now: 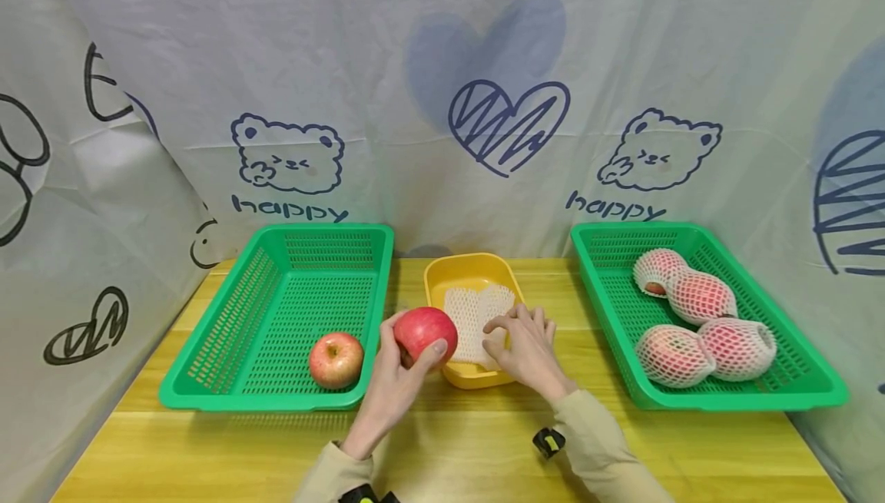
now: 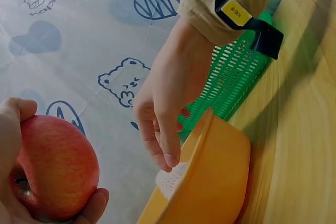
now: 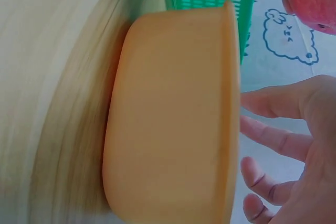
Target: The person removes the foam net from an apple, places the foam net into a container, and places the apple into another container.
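Observation:
My left hand (image 1: 399,380) grips a red apple (image 1: 426,336) in front of the yellow bin (image 1: 477,263); the left wrist view shows the apple (image 2: 60,169) with its stem hollow toward the palm. My right hand (image 1: 528,349) reaches down over the bin's right side, fingers spread and slightly bent. White foam net sleeves (image 1: 466,322) lie in the bin, right by those fingertips. In the left wrist view, the right hand (image 2: 170,98) points down at a foam net (image 2: 170,179). The bin's wall (image 3: 173,114) hides the fingertips in the right wrist view.
At the left, a green basket (image 1: 276,399) holds one bare apple (image 1: 336,361). Another green basket (image 1: 733,397) at the right contains several apples in foam nets (image 1: 701,296). All stand on a wooden table (image 1: 470,441) before a printed cloth (image 1: 387,65).

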`<state>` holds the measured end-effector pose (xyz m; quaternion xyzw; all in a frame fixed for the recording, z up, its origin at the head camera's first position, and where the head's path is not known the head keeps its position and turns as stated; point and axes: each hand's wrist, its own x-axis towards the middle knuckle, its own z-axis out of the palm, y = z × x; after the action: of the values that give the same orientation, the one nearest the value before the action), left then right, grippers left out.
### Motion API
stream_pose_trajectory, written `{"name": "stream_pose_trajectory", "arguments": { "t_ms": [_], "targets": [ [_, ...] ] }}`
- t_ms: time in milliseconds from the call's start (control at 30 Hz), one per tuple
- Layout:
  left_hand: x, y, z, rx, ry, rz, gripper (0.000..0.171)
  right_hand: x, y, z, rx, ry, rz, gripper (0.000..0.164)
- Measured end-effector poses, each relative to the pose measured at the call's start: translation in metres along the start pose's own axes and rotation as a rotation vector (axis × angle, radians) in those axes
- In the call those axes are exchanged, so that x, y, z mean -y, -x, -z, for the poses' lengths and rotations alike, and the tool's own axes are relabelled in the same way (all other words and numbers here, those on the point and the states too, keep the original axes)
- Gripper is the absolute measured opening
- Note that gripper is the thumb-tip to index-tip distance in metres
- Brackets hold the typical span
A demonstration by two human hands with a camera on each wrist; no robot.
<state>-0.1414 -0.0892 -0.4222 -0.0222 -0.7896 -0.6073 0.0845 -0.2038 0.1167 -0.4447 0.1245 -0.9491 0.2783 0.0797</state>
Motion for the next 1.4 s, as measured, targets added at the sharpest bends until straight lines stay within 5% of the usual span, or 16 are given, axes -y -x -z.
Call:
{"name": "stream_pose_trajectory", "arguments": {
  "t_ms": [267, 667, 900, 1400],
  "targets": [
    [-0.013, 0.001, 0.013, 0.038, -0.039, -0.024, 0.068, 0.0, 0.008, 0.007, 0.005, -0.195, -0.001, 0.017],
    [-0.035, 0.001, 0.039, 0.095, -0.132, 0.006, 0.073, -0.005, 0.014, 0.013, 0.011, -0.302, -0.017, 0.018],
    [-0.05, -0.002, 0.057, 0.065, -0.223, 0.017, 0.074, -0.007, 0.015, 0.014, 0.026, -0.321, -0.019, 0.017],
    [-0.07, -0.028, 0.098, -0.032, -0.355, -0.07, 0.072, -0.011, 0.017, 0.017, 0.034, -0.335, -0.004, 0.018]
  ]
}}
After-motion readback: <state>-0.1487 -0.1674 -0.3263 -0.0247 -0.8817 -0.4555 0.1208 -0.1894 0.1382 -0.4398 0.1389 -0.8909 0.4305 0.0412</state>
